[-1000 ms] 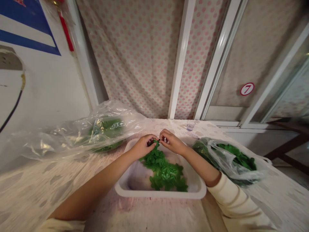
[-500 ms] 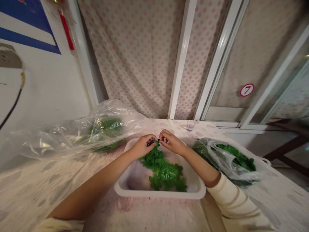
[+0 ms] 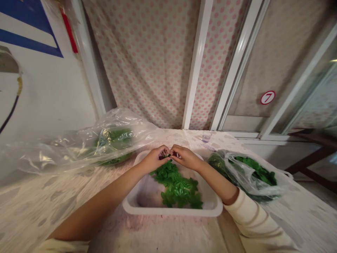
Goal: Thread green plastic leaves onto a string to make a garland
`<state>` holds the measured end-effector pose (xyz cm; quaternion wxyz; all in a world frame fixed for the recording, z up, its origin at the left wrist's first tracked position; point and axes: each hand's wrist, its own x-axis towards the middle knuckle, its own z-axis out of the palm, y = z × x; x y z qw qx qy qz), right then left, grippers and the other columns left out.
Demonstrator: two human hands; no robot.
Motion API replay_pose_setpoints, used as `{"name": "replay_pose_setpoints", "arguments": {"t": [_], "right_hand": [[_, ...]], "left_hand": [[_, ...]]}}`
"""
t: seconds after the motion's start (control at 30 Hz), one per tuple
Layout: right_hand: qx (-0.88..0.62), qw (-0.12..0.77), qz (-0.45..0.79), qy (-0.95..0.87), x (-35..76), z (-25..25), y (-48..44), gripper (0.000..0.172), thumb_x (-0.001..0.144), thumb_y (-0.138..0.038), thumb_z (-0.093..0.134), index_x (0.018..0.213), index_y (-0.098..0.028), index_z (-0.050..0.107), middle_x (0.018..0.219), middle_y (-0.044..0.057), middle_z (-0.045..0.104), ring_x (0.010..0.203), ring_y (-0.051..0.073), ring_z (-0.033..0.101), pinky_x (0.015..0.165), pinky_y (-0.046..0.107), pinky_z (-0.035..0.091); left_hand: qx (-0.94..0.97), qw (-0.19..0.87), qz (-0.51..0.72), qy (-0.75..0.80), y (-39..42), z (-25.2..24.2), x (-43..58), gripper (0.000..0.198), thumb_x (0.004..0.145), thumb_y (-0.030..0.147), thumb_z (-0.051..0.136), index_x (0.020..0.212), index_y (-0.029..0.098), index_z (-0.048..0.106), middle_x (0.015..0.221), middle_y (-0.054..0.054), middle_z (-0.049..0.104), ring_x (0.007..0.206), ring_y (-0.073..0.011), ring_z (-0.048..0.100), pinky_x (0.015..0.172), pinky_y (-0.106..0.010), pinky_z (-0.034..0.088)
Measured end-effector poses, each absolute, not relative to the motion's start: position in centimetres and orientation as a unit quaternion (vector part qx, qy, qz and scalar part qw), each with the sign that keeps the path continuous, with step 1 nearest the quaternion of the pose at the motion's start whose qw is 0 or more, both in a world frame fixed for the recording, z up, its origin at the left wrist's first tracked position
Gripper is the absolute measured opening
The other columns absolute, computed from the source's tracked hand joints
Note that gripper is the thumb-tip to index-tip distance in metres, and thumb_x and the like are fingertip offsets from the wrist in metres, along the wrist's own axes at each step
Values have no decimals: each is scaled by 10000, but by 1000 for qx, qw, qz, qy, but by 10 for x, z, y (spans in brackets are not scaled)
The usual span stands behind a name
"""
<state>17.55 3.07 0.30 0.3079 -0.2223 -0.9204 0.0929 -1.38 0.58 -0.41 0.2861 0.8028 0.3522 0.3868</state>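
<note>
My left hand [image 3: 156,158] and my right hand [image 3: 184,157] meet fingertip to fingertip above the far side of a white plastic tray [image 3: 172,211]. My left fingers are pinched on a small green leaf piece, mostly hidden by the fingers. The right thumb and forefinger are closed at the same spot; what they grip is too small to make out. Below the hands, several shiny green artificial leaves [image 3: 181,191] lie overlapping in the tray, from its far middle to its near right.
On the left lies a large clear plastic bag [image 3: 118,140] with green pieces inside. To the right stands an open plastic bag [image 3: 252,186] of dark green leaves [image 3: 259,170]. A small clear cup [image 3: 206,137] is at the back of the patterned tablecloth [image 3: 60,207].
My right hand has shifted slightly left and down, so its fingertips now touch those of the left hand. The leaf piece shows less between the fingers. The view has turned slightly.
</note>
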Motion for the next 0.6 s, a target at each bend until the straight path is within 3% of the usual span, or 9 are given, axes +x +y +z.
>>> {"name": "replay_pose_setpoints", "arguments": {"t": [0.6], "right_hand": [[-221,312,83,-920,175,4,31,8,839,-174,529,836,-168,533,788,18,536,688,118,509,629,215,394]], "left_hand": [[798,278,390,365,5,-2,-13,134,744,264,579,796,141,590,682,12,572,606,-85,499,565,-187,403]]}}
